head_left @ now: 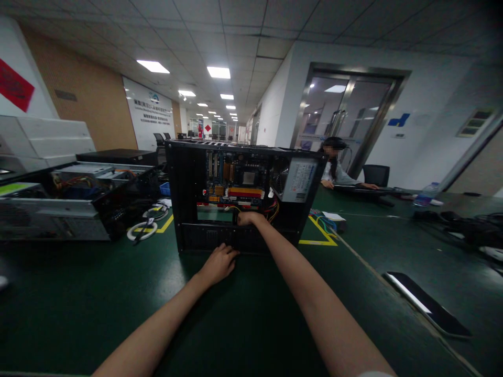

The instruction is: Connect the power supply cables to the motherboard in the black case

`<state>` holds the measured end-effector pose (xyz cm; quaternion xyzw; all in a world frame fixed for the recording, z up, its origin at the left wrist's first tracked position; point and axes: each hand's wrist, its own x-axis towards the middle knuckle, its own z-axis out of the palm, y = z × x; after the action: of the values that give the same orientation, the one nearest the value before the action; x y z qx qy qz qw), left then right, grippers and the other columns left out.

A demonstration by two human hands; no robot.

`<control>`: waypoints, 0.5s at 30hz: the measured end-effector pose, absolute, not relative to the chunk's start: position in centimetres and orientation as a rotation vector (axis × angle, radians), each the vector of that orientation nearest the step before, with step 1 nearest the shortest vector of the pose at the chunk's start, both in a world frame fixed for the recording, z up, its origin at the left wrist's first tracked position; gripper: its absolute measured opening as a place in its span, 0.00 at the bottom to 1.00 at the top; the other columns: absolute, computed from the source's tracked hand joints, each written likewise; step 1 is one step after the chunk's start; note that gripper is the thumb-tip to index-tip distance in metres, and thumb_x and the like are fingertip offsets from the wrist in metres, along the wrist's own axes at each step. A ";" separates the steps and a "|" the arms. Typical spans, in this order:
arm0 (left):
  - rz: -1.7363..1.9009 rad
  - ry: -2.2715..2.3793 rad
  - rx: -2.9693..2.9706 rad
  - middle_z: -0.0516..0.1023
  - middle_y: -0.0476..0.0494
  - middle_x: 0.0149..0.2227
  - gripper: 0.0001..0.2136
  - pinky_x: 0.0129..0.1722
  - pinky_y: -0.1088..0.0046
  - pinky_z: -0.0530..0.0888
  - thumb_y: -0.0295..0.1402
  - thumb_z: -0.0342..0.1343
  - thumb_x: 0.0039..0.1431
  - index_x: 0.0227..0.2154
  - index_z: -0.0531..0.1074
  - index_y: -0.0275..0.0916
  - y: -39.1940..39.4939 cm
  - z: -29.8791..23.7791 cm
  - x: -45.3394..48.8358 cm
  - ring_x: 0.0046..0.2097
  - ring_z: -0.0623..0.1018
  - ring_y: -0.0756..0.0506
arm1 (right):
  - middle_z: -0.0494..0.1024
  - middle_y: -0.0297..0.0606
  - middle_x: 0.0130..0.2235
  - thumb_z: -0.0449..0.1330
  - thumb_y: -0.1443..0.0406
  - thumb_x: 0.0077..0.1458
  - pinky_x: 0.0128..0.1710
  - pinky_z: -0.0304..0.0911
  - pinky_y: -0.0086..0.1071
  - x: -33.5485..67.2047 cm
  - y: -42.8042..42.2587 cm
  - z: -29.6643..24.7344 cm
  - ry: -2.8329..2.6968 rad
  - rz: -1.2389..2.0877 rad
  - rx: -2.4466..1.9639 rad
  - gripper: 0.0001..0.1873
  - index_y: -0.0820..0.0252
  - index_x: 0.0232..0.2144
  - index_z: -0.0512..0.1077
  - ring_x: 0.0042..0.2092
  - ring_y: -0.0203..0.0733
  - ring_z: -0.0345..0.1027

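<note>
A black computer case [236,238] stands on the green table with its side open towards me. Inside it are a motherboard [248,178] and, at the upper right, a power supply [301,179] with a bundle of cables [273,209]. My left hand [220,262] rests at the case's lower edge, its fingers stretched out against the panel and holding nothing. Through the open side reaches my right hand [250,218], its fingers curled low inside, close to the cables. Whatever is between those fingers is hidden.
To the left lies another opened computer case [113,209], with a coiled white cable [142,231] beside it. A phone [426,302] lies at the right, and a plastic bottle [427,195] stands farther back. Another person [338,167] sits across the table.
</note>
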<state>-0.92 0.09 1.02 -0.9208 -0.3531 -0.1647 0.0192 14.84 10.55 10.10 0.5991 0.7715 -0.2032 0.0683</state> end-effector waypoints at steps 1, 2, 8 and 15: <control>-0.512 -1.096 -2.854 0.68 0.43 0.39 0.15 0.45 0.66 0.63 0.27 0.48 0.54 0.46 0.65 0.39 0.1 1.0 -0.9 0.43 0.66 0.43 | 0.75 0.42 0.32 0.58 0.69 0.40 0.31 0.63 0.32 14.5 10.7 10.1 2.286 -0.576 1.775 0.10 0.66 0.30 0.72 0.33 0.43 0.69; -0.514 -1.095 -2.850 0.68 0.43 0.39 0.15 0.45 0.66 0.63 0.27 0.47 0.54 0.45 0.65 0.39 0.1 1.0 -0.9 0.43 0.66 0.44 | 0.75 0.43 0.35 0.58 0.69 0.41 0.33 0.64 0.32 14.3 10.9 9.9 2.263 -0.556 1.744 0.13 0.66 0.33 0.72 0.35 0.44 0.69; -0.514 -1.104 -2.846 0.68 0.43 0.39 0.15 0.44 0.66 0.64 0.28 0.47 0.55 0.46 0.64 0.39 0.1 1.0 -0.9 0.43 0.66 0.44 | 0.75 0.45 0.36 0.55 0.70 0.44 0.35 0.64 0.35 14.1 11.7 8.9 2.114 -0.690 1.733 0.13 0.66 0.35 0.72 0.36 0.46 0.70; -0.490 -1.121 -2.862 0.68 0.43 0.40 0.15 0.45 0.65 0.63 0.28 0.47 0.55 0.46 0.64 0.39 -0.2 1.2 -0.9 0.44 0.65 0.44 | 0.73 0.40 0.24 0.54 0.70 0.45 0.33 0.64 0.35 14.8 12.4 7.9 2.024 -0.943 1.779 0.06 0.66 0.24 0.71 0.30 0.43 0.70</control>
<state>-0.94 -0.15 1.21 -0.9194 -0.3601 -0.1574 0.0147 14.83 12.35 7.94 0.6168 0.7016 -0.3269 0.1430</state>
